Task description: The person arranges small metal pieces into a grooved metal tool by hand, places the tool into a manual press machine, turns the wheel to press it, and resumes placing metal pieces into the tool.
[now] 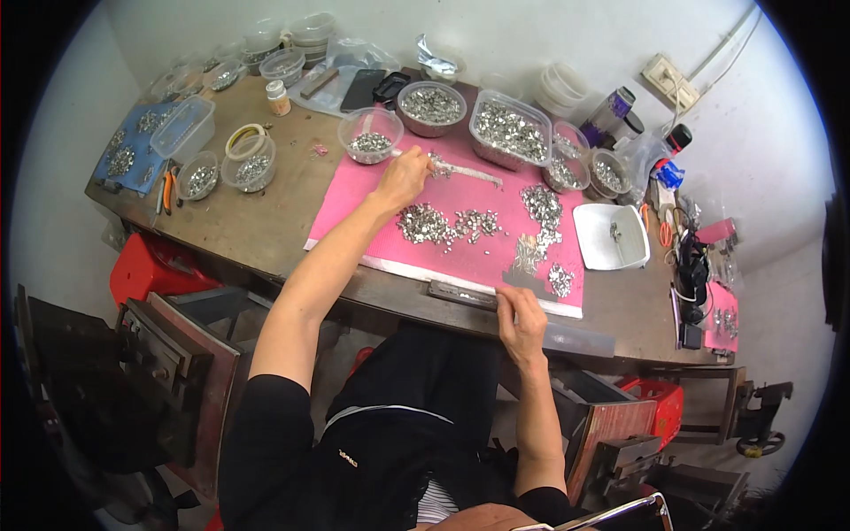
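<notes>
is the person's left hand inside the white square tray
No, the left hand is over the pink cloth, well left of the white tray.

Shiny metal pieces (425,224), matt cloth (416,257), smooth plastic tub (183,130), glossy plastic tray (602,250)

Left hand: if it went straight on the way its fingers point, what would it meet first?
The left hand would probably meet the small cluster of silvery pieces just ahead; this one view leaves unclear whether it already touches them.
</notes>
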### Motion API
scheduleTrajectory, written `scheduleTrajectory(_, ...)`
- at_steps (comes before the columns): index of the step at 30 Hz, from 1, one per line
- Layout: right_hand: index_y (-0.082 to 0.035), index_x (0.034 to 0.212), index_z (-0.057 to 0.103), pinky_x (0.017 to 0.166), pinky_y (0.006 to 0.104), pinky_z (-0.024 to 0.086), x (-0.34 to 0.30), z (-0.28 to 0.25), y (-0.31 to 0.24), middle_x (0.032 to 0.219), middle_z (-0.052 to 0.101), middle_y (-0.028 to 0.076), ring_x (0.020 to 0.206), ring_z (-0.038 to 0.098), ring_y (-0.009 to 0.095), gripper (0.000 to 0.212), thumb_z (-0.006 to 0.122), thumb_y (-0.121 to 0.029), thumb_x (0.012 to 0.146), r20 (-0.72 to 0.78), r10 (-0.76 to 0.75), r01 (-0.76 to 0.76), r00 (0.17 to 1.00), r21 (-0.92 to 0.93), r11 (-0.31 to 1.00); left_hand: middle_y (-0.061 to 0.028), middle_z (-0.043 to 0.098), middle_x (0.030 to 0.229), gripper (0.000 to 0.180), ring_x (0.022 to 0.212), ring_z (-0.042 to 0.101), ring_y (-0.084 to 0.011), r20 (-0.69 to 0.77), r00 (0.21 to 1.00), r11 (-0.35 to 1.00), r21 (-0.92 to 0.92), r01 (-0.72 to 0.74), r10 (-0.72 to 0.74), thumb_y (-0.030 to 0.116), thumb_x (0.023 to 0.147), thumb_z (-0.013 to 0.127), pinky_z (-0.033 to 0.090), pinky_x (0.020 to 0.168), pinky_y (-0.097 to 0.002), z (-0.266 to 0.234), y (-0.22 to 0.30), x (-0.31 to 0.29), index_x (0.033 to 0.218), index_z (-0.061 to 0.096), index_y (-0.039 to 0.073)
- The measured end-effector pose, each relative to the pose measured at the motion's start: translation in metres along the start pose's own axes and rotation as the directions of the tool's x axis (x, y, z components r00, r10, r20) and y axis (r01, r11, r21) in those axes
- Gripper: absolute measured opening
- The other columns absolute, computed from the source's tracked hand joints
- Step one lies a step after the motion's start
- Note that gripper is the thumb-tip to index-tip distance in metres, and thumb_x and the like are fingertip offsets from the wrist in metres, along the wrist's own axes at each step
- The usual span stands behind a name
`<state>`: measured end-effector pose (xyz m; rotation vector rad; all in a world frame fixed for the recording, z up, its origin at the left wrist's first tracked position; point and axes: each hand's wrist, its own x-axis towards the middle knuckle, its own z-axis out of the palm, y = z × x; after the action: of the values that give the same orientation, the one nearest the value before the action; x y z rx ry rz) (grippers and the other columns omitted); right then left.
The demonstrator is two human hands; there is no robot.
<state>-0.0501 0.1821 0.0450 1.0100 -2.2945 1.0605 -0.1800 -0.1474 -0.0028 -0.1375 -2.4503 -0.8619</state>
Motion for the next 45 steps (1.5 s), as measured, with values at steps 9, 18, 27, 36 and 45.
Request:
scheduleTrajectory(9,0.002,0.102,0.069,0.067,0.0352,0.052,0.003,-0.016,0.014,0.087,0.068,0.014,0.075,0.065,0.027,0.016,0.070,0.008,0.088,-0.070,0.134,-0.132,0.988,0.034,0.991,-0.0133,0.066,0.090,0.007,0.084,0.068,-0.0310,0.107,0.983,0.952,-0.282,-0.117,0.152,0.008,0.091,0.068,0.055,0.076,-0.0403,-0.003,0.083,-0.031,0.093,0.071,0.002)
scheduleTrajectory(18,-0.002,0.100,0.070,0.075,0.0415,0.051,0.021,0.001,0.025,0.092,0.067,0.013,0.084,0.065,0.032,0.014,0.072,0.001,0.087,0.052,0.028,-0.026,0.998,-0.043,0.999,-0.0143,0.071,0.092,0.014,0.085,0.070,-0.0308,0.246,0.957,0.897,-0.441,-0.031,0.154,0.006,0.091,0.068,0.056,0.075,-0.0385,0.010,0.125,-0.086,0.104,0.071,0.002)
scheduleTrajectory(27,-0.001,0.089,0.070,0.077,0.0458,0.052,0.042,0.017,0.029,0.089,0.066,0.015,0.086,0.064,0.036,0.011,0.075,-0.010,0.086,0.249,0.166,-0.143,0.954,-0.107,0.984,-0.0086,0.070,0.088,0.011,0.088,0.064,-0.0281,0.123,0.988,0.961,-0.271,-0.058,0.094,0.007,0.088,0.070,0.049,0.082,-0.0397,-0.009,0.109,-0.094,0.098,0.074,0.006)
scheduleTrajectory(36,0.000,0.083,0.067,0.077,0.0486,0.051,0.041,0.021,0.032,0.085,0.067,0.017,0.085,0.065,0.038,0.018,0.077,-0.015,0.084,0.337,0.343,-0.278,0.877,-0.226,0.933,-0.0046,0.061,0.086,0.009,0.091,0.056,-0.0249,0.210,0.933,0.955,-0.018,-0.295,0.292,0.019,0.086,0.075,0.040,0.086,-0.0397,0.005,0.119,-0.086,0.089,0.072,0.011)
scheduleTrajectory(45,-0.001,0.087,0.063,0.074,0.0460,0.048,0.016,0.012,0.002,0.082,0.064,0.015,0.082,0.063,0.036,0.009,0.072,-0.003,0.087,0.209,0.192,-0.215,0.959,0.095,0.972,-0.0047,0.063,0.089,0.010,0.091,0.058,-0.0239,0.232,0.926,0.949,0.034,-0.314,0.298,0.017,0.088,0.074,0.040,0.086,-0.0394,-0.010,0.111,-0.089,0.089,0.070,0.009)
